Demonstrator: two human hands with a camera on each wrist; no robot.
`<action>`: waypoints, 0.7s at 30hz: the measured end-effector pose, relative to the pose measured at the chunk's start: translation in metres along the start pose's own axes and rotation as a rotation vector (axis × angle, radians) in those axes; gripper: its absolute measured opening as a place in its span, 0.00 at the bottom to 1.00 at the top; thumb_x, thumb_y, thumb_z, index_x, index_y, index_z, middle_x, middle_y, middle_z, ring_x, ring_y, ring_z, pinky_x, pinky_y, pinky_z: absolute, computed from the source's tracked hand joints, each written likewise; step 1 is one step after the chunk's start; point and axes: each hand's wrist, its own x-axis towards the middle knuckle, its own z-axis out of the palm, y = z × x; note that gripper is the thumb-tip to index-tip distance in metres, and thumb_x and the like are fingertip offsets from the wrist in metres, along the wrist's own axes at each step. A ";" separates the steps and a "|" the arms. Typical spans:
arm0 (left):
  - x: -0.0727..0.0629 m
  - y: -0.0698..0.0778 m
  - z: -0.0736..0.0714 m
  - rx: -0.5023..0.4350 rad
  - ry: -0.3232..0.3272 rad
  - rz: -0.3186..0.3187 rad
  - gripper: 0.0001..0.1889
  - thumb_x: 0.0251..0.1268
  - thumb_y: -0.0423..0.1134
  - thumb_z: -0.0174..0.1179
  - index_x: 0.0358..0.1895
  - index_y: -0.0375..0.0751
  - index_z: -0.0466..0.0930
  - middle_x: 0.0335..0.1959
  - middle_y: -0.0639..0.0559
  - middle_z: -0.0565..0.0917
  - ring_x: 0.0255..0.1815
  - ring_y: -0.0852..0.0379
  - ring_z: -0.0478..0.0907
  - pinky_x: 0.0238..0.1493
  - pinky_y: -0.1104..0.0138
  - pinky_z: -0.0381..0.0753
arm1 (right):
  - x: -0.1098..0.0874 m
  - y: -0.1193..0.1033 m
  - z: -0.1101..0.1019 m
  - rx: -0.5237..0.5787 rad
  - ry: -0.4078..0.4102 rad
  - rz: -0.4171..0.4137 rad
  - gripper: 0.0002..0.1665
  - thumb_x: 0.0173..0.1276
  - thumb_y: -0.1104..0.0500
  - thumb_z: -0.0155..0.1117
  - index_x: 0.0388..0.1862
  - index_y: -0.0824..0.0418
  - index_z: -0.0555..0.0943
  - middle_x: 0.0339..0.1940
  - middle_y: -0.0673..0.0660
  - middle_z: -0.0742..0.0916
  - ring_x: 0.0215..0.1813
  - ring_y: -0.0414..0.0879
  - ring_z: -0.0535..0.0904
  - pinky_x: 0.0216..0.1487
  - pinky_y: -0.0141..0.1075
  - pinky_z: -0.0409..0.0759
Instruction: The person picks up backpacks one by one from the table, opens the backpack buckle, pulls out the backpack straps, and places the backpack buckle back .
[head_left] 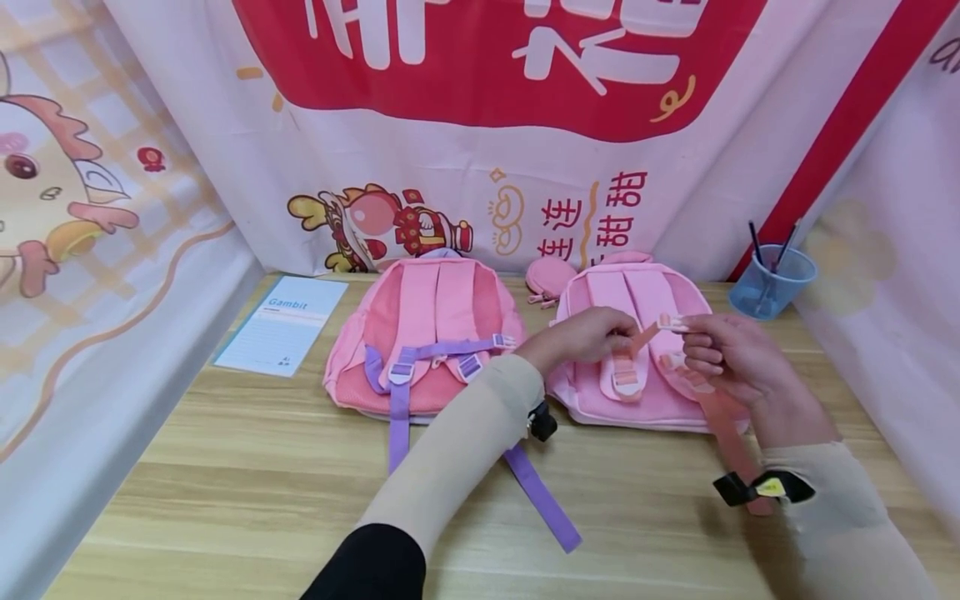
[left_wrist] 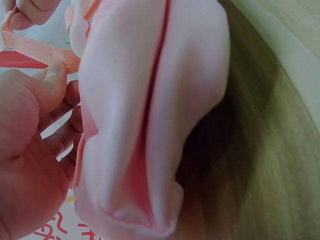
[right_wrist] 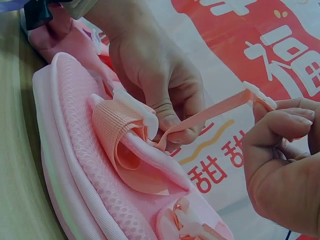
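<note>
A pink backpack (head_left: 577,392) lies on the table at the right, its shoulder straps facing up. From its left shoulder strap a thin peach strap (right_wrist: 215,111) stretches taut between the two hands. My left hand (head_left: 592,335) pinches this strap between thumb and fingers near the shoulder strap. At the other end, my right hand (head_left: 731,354) pinches a small white buckle (head_left: 670,322) on the strap. In the right wrist view, a white adjuster (right_wrist: 132,105) with folded peach webbing sits beside the left fingers. A long peach tail (head_left: 731,446) hangs down below the right hand.
To the left lies another pink backpack (head_left: 382,308) with purple straps, its chest strap buckled across. A notebook (head_left: 285,325) lies at far left. A round pink pouch (head_left: 550,277) and a blue pen cup (head_left: 772,283) stand at the back, before a printed cloth (head_left: 450,150).
</note>
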 end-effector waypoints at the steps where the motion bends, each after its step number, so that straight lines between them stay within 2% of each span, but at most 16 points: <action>1: 0.000 0.000 0.000 0.008 -0.003 -0.002 0.07 0.83 0.38 0.60 0.46 0.43 0.88 0.42 0.53 0.87 0.45 0.61 0.79 0.55 0.75 0.74 | 0.000 0.001 0.000 -0.004 -0.004 -0.001 0.15 0.88 0.56 0.55 0.41 0.60 0.84 0.23 0.48 0.76 0.20 0.40 0.70 0.24 0.27 0.71; 5: 0.000 0.000 0.001 0.012 -0.015 0.008 0.08 0.84 0.38 0.59 0.44 0.43 0.87 0.41 0.54 0.86 0.44 0.62 0.78 0.54 0.76 0.73 | 0.001 0.003 0.002 -0.026 -0.008 -0.025 0.17 0.88 0.56 0.54 0.39 0.60 0.85 0.22 0.48 0.76 0.20 0.41 0.70 0.24 0.27 0.71; 9: -0.002 0.001 -0.004 -0.054 -0.002 0.022 0.07 0.84 0.36 0.59 0.45 0.43 0.87 0.40 0.53 0.85 0.41 0.63 0.77 0.51 0.76 0.74 | 0.002 0.004 0.005 -0.042 0.013 -0.061 0.16 0.87 0.56 0.57 0.38 0.59 0.85 0.22 0.48 0.76 0.20 0.41 0.69 0.24 0.28 0.71; 13: -0.009 0.004 -0.012 -0.142 0.066 0.027 0.08 0.85 0.37 0.58 0.51 0.41 0.86 0.44 0.52 0.87 0.43 0.64 0.78 0.51 0.76 0.75 | 0.001 0.004 0.006 -0.079 0.005 -0.094 0.17 0.88 0.56 0.56 0.38 0.58 0.86 0.23 0.48 0.76 0.20 0.41 0.69 0.24 0.29 0.70; 16: -0.013 0.008 -0.017 -0.197 0.140 0.061 0.10 0.85 0.40 0.58 0.56 0.40 0.85 0.48 0.51 0.88 0.48 0.64 0.79 0.55 0.76 0.76 | 0.000 0.004 0.006 -0.102 -0.003 -0.096 0.18 0.88 0.55 0.56 0.39 0.58 0.88 0.23 0.48 0.76 0.21 0.42 0.69 0.25 0.29 0.71; 18: -0.015 0.011 -0.019 -0.225 0.179 0.098 0.11 0.84 0.41 0.60 0.58 0.40 0.85 0.47 0.50 0.87 0.48 0.62 0.79 0.55 0.74 0.77 | 0.000 0.005 0.005 -0.109 -0.005 -0.094 0.18 0.88 0.54 0.56 0.40 0.58 0.88 0.24 0.49 0.76 0.21 0.42 0.69 0.25 0.29 0.71; 21: -0.016 0.015 -0.022 -0.243 0.199 0.141 0.13 0.80 0.42 0.66 0.59 0.42 0.84 0.42 0.52 0.85 0.44 0.62 0.78 0.51 0.73 0.78 | 0.000 0.006 0.005 -0.111 0.003 -0.091 0.17 0.87 0.53 0.58 0.41 0.57 0.89 0.24 0.49 0.76 0.22 0.42 0.70 0.26 0.29 0.72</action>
